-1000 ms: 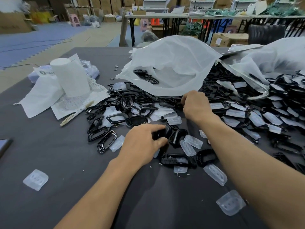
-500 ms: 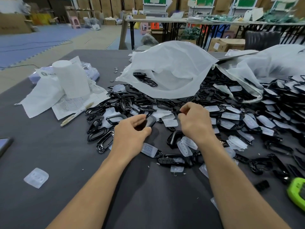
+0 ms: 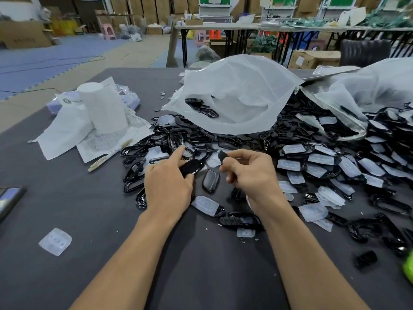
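Observation:
My left hand (image 3: 167,186) grips a glossy black key-fob shell (image 3: 191,166) between thumb and fingers, its index finger pointing out over the pile. My right hand (image 3: 252,175) pinches a small black piece (image 3: 222,155) between thumb and forefinger, just right of the shell. Another black shell (image 3: 210,181) lies on the dark table (image 3: 67,209) between my hands. A heap of black frames and clear rubber button pads (image 3: 312,162) spreads behind and to the right.
An open white plastic bag (image 3: 237,92) lies over the heap. At the left stand a paper roll (image 3: 104,108), a printed sheet and a pen (image 3: 109,155). A loose clear pad (image 3: 55,241) sits front left, a phone (image 3: 9,200) at the left edge, a green object (image 3: 407,268) at the right edge.
Both hands lifted off the pile and drew toward me. My left hand now holds a black shell, and my right hand came away pinching a small black piece.

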### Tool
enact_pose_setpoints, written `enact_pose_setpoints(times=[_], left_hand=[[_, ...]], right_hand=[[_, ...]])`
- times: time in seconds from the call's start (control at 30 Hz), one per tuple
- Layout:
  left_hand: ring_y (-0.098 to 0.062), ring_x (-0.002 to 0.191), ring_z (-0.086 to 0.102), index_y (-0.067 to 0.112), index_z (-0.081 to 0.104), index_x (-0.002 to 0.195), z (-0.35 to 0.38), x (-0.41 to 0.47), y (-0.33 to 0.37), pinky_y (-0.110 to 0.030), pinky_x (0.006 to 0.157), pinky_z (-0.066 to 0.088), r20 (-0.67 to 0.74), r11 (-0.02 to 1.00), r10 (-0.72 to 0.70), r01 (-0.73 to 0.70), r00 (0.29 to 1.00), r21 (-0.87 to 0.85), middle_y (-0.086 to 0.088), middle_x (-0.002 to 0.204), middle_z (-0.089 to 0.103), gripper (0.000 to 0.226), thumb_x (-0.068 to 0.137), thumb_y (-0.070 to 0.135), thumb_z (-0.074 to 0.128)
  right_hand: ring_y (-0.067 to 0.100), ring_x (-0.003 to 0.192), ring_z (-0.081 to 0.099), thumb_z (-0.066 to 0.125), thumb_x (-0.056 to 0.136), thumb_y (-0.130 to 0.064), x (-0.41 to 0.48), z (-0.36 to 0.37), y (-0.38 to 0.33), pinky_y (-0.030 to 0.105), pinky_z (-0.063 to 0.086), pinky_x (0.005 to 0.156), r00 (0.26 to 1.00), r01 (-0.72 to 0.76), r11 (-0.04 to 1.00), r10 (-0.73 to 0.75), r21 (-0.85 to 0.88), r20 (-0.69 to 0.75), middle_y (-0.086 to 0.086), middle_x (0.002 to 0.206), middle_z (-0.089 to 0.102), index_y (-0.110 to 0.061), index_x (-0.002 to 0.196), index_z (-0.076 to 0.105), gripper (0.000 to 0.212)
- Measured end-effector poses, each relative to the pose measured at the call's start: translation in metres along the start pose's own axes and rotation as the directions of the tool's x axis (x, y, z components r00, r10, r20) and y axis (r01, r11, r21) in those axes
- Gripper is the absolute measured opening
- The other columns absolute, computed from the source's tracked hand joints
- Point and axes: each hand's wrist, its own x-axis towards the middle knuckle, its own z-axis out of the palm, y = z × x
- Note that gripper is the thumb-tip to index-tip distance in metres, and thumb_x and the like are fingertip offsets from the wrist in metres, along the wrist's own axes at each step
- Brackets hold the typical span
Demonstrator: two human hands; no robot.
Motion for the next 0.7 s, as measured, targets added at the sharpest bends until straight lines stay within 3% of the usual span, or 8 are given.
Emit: enact_pose_setpoints(times=[0.1,0.17,0.23,0.33,0.4,0.47,0.57,0.7], left_hand=[[-0.005,0.103,0.069,0.043,0.049,0.148,-0.002,-0.001,0.003,-0.029,0.099,0.050,-0.081,0.965,-0.137,0.114,0.987,-0.237,0.016,0.105,0.078,0.071,0.081,0.043,0.074],[0.008,0.080,0.064,0.038,0.055,0.145,0.000,-0.002,0.005,-0.004,0.080,0.043,0.009,0.831,-0.200,0.174,0.980,-0.529,0.008,0.086,0.079,0.062,0.085,0.040,0.071],[0.003,0.061,0.056,0.033,0.064,0.137,-0.003,0.002,0.005,-0.001,0.063,0.042,0.047,0.719,-0.244,0.213,0.969,-0.662,0.001,0.076,0.075,0.048,0.090,0.033,0.069],[0.008,0.085,0.068,0.035,0.075,0.121,-0.010,0.004,-0.001,-0.001,0.079,0.046,0.026,0.842,-0.205,0.190,0.978,-0.505,0.021,0.087,0.077,0.036,0.085,0.031,0.075],[-0.005,0.109,0.068,0.039,0.076,0.120,-0.009,0.003,-0.003,-0.023,0.103,0.049,0.027,0.939,-0.130,0.132,0.991,-0.316,0.018,0.106,0.077,0.040,0.080,0.035,0.079],[-0.017,0.119,0.062,0.040,0.070,0.130,-0.011,0.006,-0.006,-0.038,0.115,0.039,-0.009,0.984,-0.105,0.102,0.994,-0.149,0.008,0.120,0.075,0.046,0.085,0.041,0.074],[-0.019,0.136,0.050,0.033,0.051,0.151,-0.014,0.012,-0.021,-0.036,0.116,0.023,0.012,0.986,-0.087,0.085,0.996,0.145,-0.002,0.142,0.063,0.058,0.094,0.026,0.060],[-0.020,0.118,0.060,0.030,0.050,0.151,-0.015,0.014,-0.030,-0.031,0.111,0.022,-0.047,0.978,-0.110,0.116,0.993,0.174,-0.002,0.123,0.072,0.061,0.094,0.019,0.065]], right_hand=[[0.011,0.048,0.055,0.063,0.095,0.005,-0.002,0.002,-0.001,0.019,0.041,0.044,0.998,-0.030,0.997,0.026,0.068,0.065,0.006,0.070,0.075,-0.008,0.097,0.075,0.017],[0.012,0.051,0.056,0.059,0.096,0.009,-0.002,0.003,0.000,0.020,0.041,0.044,0.997,-0.043,0.994,0.036,0.105,0.070,0.006,0.071,0.076,-0.005,0.100,0.073,0.020],[0.012,0.052,0.056,0.059,0.095,0.011,-0.001,0.003,0.000,0.021,0.042,0.045,0.997,-0.059,0.989,0.051,0.137,0.057,0.007,0.071,0.076,-0.001,0.104,0.072,0.020],[0.013,0.052,0.058,0.061,0.093,0.011,0.000,0.001,0.000,0.021,0.043,0.045,0.998,-0.064,0.988,0.059,0.143,0.036,0.008,0.071,0.076,-0.001,0.103,0.072,0.019],[0.014,0.053,0.058,0.062,0.093,0.010,0.000,-0.001,0.000,0.022,0.043,0.045,0.998,-0.056,0.990,0.053,0.130,0.029,0.008,0.071,0.076,-0.002,0.101,0.073,0.019],[0.014,0.053,0.059,0.062,0.092,0.010,0.000,-0.001,0.000,0.022,0.044,0.045,0.999,-0.048,0.993,0.045,0.111,0.025,0.007,0.071,0.076,-0.003,0.099,0.074,0.019],[0.015,0.055,0.059,0.062,0.093,0.010,-0.001,0.000,0.000,0.022,0.044,0.046,0.999,-0.043,0.996,0.041,0.084,0.028,0.006,0.071,0.076,-0.003,0.100,0.074,0.019],[0.015,0.055,0.060,0.063,0.092,0.010,-0.002,0.002,-0.001,0.022,0.045,0.046,0.999,-0.038,0.997,0.035,0.070,0.033,0.006,0.070,0.075,-0.002,0.099,0.074,0.018]])
